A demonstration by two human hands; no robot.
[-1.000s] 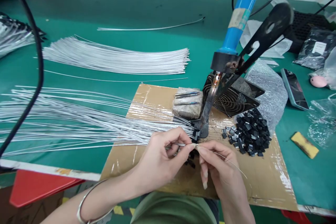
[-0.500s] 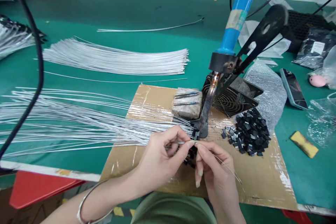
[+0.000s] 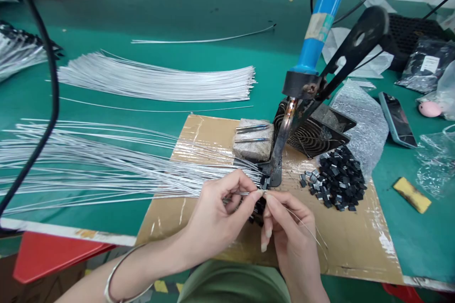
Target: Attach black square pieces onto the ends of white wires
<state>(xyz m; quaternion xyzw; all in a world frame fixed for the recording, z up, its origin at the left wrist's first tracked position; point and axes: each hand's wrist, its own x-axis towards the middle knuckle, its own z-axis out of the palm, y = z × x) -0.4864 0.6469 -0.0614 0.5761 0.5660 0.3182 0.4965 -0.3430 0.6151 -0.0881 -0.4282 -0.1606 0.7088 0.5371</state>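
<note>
My left hand (image 3: 222, 215) is closed in a pinch on a thin white cable below the soldering iron's (image 3: 284, 135) tip end. Against its fingertips, my right hand (image 3: 293, 234) pinches a fine silvery wire (image 3: 308, 228), whose loose strands trail down to the right. The small meeting point between the fingers is mostly hidden. Just behind my hands, a loose bundle of white cables (image 3: 142, 165) ends in small black connectors (image 3: 265, 181). More dark pieces lie partly covered beneath my fingers. To the right sits a heap of small black connectors (image 3: 341, 177).
A cardboard sheet (image 3: 359, 241) covers the green table (image 3: 401, 246) here. Behind it stand a grey block with metal tips (image 3: 253, 151), a fan (image 3: 313, 135) and the iron's black bracket (image 3: 355, 42). A neat cable bundle (image 3: 156, 78), a phone (image 3: 397, 120) and a yellow sponge (image 3: 412, 194) lie around.
My right hand has shifted very slightly left and its lower fingers have moved a little. The strands trailing from it have swung apart. My left hand stays in place.
</note>
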